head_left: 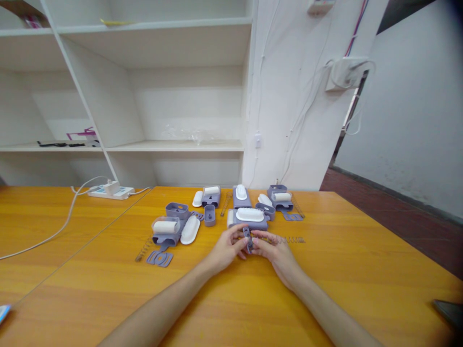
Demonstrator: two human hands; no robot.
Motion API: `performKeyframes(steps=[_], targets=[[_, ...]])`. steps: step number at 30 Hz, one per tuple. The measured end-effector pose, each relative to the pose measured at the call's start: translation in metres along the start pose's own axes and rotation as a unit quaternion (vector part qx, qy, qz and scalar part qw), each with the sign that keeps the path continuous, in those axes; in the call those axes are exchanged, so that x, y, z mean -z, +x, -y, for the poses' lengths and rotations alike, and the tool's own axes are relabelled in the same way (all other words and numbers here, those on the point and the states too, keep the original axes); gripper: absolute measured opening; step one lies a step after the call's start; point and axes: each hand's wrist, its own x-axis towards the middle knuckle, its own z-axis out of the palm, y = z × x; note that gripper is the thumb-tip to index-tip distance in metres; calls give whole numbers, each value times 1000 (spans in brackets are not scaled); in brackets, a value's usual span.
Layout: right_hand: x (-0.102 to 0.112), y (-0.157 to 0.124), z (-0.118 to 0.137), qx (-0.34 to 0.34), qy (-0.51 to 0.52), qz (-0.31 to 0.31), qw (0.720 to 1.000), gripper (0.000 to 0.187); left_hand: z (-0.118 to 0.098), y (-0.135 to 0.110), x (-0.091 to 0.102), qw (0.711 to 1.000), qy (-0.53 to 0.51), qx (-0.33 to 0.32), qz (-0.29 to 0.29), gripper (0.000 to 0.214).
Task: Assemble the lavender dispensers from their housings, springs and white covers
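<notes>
Between my fingertips is a small grey-purple plastic part [248, 236]; its exact kind is hard to make out. My left hand [231, 245] pinches it from the left, and my right hand [269, 250] grips it from the right. Just beyond them lies a grey-purple plastic body with a white oval brush-like piece [249, 215] on top. A metal coil spring [291, 239] stretches out to the right, partly hidden behind my right hand. Farther back stands a similar body with a white oval piece [240, 192].
Left of my hands sit a housing with a white roller [166, 227], a white oval cover [190, 230], flat grey-purple rings [159, 259] and another spring [143, 249]. More such parts [281, 197] lie back right. A power strip [111, 190] with a cable stands far left; a dark object [448, 311] lies right.
</notes>
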Motion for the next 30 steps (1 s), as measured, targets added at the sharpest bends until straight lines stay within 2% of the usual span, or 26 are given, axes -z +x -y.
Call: performKeyframes(steps=[5, 11, 25, 30], targets=[[-2, 0, 0, 30, -28, -14, 999, 34, -4, -1, -2, 1000, -16, -2, -13, 53], [-7, -4, 4, 104, -174, -61, 977, 26, -6, -2, -2, 998, -47, 9, -47, 47], [-7, -3, 3, 98, -145, -67, 982, 28, -3, -3, -3, 998, -56, -2, -27, 62], [-10, -5, 8, 103, -155, -63, 980, 27, -1, -2, -2, 998, -47, -3, -30, 56]])
